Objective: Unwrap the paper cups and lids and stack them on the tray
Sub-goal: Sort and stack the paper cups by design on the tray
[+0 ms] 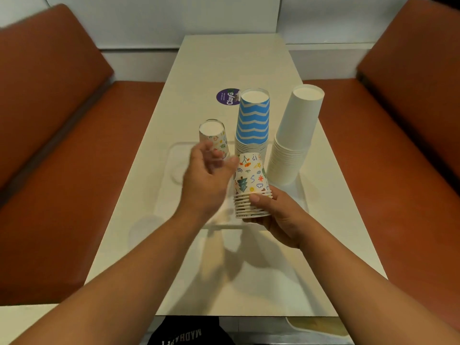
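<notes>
My right hand (276,217) grips the rims of a short upside-down stack of patterned paper cups (250,185), held just above the white tray (174,155). My left hand (206,175) hovers beside that stack with fingers loosely spread and blurred, holding nothing. On the tray stand three more upside-down stacks: a small patterned stack (212,136) at the left, a tall blue zigzag stack (252,120) in the middle, and a tall plain white stack (295,135) at the right.
The tray lies on a long white table (224,58) with a round purple sticker (226,96) beyond the cups. Orange-brown bench seats (62,170) flank the table on both sides. A dark garment (189,332) shows at the near edge.
</notes>
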A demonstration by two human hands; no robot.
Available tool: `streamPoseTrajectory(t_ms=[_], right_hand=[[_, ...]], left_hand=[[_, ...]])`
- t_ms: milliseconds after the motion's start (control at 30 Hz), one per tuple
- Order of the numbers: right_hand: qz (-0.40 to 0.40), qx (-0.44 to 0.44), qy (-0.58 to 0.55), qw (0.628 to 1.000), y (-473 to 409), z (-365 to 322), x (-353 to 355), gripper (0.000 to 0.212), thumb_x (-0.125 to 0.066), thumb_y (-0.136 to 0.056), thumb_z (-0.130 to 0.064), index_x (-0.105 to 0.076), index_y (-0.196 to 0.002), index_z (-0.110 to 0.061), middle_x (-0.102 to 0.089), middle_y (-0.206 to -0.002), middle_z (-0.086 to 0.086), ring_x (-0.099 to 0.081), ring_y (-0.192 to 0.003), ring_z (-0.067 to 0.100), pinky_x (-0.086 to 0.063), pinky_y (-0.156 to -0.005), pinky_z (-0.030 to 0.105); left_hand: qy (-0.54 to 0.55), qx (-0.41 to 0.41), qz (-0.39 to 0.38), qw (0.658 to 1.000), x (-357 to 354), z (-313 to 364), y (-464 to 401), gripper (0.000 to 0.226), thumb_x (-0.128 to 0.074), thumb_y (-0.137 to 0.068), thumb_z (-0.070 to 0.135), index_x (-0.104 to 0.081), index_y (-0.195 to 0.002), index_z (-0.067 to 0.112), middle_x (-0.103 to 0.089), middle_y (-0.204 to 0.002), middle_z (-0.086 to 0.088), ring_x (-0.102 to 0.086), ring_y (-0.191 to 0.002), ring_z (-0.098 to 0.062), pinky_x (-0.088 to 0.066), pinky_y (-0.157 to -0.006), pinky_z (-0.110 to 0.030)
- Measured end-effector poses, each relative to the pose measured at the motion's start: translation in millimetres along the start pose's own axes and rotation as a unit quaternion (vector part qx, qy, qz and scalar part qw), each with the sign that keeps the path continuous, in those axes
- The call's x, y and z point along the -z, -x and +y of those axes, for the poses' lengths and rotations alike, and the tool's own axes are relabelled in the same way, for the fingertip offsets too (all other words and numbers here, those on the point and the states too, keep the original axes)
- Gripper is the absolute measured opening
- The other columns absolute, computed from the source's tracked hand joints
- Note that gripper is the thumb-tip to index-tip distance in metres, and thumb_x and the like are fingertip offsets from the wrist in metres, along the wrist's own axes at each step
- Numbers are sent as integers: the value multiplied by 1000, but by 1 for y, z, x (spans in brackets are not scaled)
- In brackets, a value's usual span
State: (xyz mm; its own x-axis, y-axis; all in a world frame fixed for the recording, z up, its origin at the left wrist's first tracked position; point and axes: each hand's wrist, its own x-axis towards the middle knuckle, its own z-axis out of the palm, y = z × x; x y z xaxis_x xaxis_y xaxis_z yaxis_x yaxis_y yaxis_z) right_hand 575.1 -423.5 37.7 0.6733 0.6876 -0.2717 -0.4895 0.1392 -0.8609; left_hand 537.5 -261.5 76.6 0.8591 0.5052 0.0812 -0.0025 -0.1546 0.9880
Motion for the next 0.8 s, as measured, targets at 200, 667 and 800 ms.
streamPoseTrajectory(t_ms=[200,667,800], right_hand=[[-17,19,83,996,-4,1,-3,71,-80,-71,-16,-51,-135,-11,-66,-124,16,-63,-115,33,-52,-99,42],[33,57,125,990,-3,-3,-1,67,-84,-60,-27,-62,-121,-10,-71,-114,13,-66,-109,31,-51,-100,44],[45,57,132,989,-4,-5,-1,72,-85,-59,-32,-61,-124,-12,-71,-115,11,-66,-110,30,-49,-103,46]], left_hand=[[81,167,-96,978,-3,-2,10,68,-76,-83,23,-39,-140,23,-68,-111,0,-70,-97,-14,-55,-94,-42],[71,140,-104,982,-7,16,-14,43,-80,-79,18,-60,-116,9,-70,-109,-10,-71,-99,-23,-58,-88,-43],[53,113,-103,987,-3,27,-29,48,-78,-81,24,-57,-121,11,-68,-113,-8,-71,-99,-19,-58,-89,-42]])
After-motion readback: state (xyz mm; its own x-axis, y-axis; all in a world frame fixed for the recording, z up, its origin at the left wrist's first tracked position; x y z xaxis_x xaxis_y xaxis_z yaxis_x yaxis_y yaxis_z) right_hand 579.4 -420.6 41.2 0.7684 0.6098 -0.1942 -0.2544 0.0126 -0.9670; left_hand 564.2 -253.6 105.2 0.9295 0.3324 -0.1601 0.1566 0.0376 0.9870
